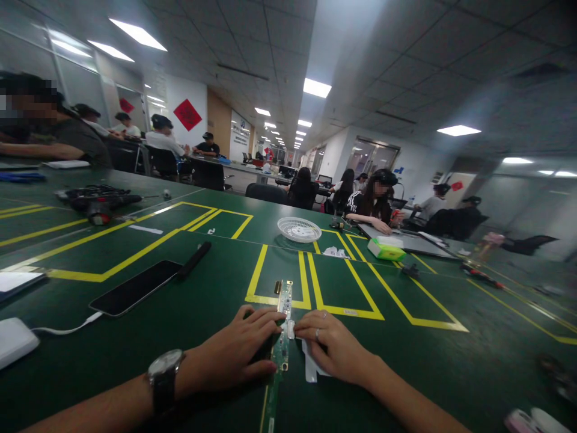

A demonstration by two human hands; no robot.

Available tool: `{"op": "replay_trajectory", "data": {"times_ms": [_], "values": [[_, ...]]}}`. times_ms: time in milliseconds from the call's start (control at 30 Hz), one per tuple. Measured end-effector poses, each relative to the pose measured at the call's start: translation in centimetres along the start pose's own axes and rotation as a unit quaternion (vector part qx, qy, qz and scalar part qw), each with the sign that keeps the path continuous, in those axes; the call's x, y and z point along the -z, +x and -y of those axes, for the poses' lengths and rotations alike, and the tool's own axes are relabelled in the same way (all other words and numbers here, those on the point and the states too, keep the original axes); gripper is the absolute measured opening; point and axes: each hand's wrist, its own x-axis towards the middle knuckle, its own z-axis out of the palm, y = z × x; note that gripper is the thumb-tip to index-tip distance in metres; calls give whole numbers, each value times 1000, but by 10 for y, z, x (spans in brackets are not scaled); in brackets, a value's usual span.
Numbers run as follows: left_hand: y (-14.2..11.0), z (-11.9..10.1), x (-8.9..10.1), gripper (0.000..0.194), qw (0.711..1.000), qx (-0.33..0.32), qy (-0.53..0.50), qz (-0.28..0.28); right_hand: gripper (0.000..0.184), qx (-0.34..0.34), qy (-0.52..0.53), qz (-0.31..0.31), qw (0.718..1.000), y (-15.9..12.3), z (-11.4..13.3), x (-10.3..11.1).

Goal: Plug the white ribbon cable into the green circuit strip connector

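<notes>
A narrow green circuit board (285, 352) lies lengthwise in front of me, with a small dark connector tab (277, 287) beside its far end. My left hand (250, 340) rests against its left edge, fingers stretched out and thumb apart. At the right edge, my right hand (331, 343) has its fingertips closed at a small white piece (291, 329) that touches the board; its exact kind is unclear. Under the right hand lies a white strip (311, 368), partly covered by the palm.
The green table (202, 373) has yellow tape outlines. A white basket (299, 230) stands beyond the board. To the left lie a phone (135, 288) on a white cable and a power drill (99, 204). A green-white package (386, 249) is right; a person (378, 201) sits behind it.
</notes>
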Motion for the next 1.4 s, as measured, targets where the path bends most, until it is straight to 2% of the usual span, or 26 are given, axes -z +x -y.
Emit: {"op": "replay_trajectory", "data": {"times_ms": [167, 333, 467, 567, 667, 767, 833, 933, 1033, 1100, 1400], "values": [[1, 0, -1, 37, 1000, -3, 2, -9, 40, 5, -31, 18, 999, 0, 3, 7], [2, -3, 1, 38, 999, 6, -6, -40, 44, 11, -68, -29, 997, 0, -2, 8], [1, 5, -4, 44, 994, 46, -21, -102, 52, 45, -43, 24, 998, 11, 8, 5], [1, 13, -9, 42, 989, 71, -31, -127, 45, 49, -21, 70, 996, 19, 12, 4], [1, 15, -11, 39, 988, 82, -29, -126, 32, -6, -52, 40, 998, 13, -11, 7], [1, 10, -6, 36, 991, 79, -24, -109, 28, -106, -120, -32, 987, -9, -60, 17], [0, 4, -1, 35, 993, 71, -26, -92, 32, -207, -170, -77, 960, -27, -94, 25], [0, 1, 3, 33, 995, 57, -27, -83, 36, -323, -234, -91, 912, -48, -126, 34], [0, 2, 1, 32, 994, 56, -23, -87, 34, -389, -280, -70, 875, -53, -132, 36], [0, 2, 0, 32, 994, 61, -20, -85, 34, -407, -292, -54, 864, -50, -129, 35], [0, 4, -3, 34, 996, 34, -7, -84, 43, -416, -268, -39, 868, -48, -127, 34]]}}
